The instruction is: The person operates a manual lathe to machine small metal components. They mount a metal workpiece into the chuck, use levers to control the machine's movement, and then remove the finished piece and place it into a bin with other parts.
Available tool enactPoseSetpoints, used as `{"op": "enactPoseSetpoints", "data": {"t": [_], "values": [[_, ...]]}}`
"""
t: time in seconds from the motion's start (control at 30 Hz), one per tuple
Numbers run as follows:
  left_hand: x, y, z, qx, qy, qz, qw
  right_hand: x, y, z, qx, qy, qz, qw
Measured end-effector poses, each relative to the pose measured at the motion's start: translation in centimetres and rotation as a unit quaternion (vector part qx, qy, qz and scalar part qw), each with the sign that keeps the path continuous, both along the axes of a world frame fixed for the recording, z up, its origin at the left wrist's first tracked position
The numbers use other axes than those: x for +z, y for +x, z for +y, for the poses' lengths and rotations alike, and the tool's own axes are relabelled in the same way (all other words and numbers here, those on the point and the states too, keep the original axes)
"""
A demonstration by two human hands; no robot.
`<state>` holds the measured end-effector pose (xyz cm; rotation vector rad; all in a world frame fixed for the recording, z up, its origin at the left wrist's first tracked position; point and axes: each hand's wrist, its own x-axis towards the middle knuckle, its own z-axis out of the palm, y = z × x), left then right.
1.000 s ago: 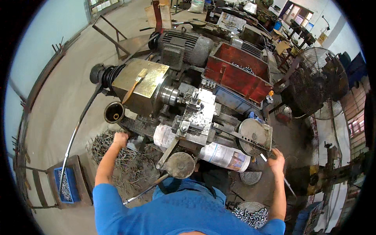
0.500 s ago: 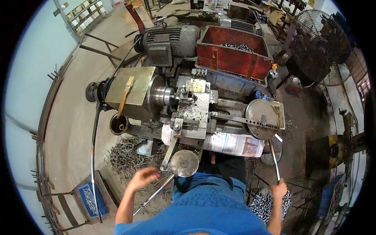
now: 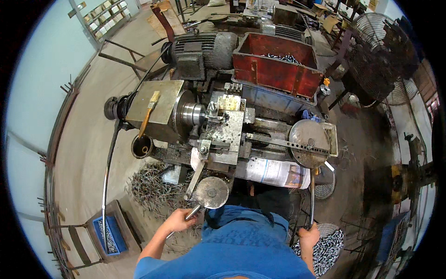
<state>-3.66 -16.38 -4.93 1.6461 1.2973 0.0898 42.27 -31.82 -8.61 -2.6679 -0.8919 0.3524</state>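
Note:
My left hand is wrapped round a bright metal lever fixed to a small round disc at the front of the lathe. Off to the right, my right hand grips the lower end of a second lever. That rod hangs down from a larger disc, to which a flat bar with holes is joined. The slide with its tool post sits close to the spindle chuck. Any workpiece in the chuck is too small to make out.
On the headstock a brush rests with its handle in a round pot. A red bin with metal parts stands behind. Newspaper, metal shavings, a parts basket and a blue tray lie lower.
My left hand has gone from open beside the left lever to closed round it. The right lever has swung leftward with my right hand, and the slide has shifted slightly toward the chuck.

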Motion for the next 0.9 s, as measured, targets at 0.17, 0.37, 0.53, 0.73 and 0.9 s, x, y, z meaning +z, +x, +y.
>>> {"op": "enactPoseSetpoints", "data": {"t": [0.17,0.37,0.53,0.73,0.9], "values": [[2.0,-2.4,1.4,0.164,-0.306,-0.313,0.884,-1.2,6.6,-0.6,0.055,-0.012,-0.185,0.981],[-6.3,-11.5,11.8,0.200,0.218,0.115,0.948,-1.6,24.2,5.0,0.077,-0.110,-0.360,0.923],[-12.7,-14.3,16.2,0.028,0.265,0.360,0.894,1.8,21.1,12.7,0.110,0.023,-0.375,0.920],[-20.7,-9.3,13.8,0.375,0.249,0.323,0.833,3.6,12.6,12.6,0.192,0.180,-0.303,0.916],[-19.0,-11.5,14.5,0.179,0.213,0.368,0.887,9.2,7.5,17.1,0.240,0.288,-0.204,0.904]]}}
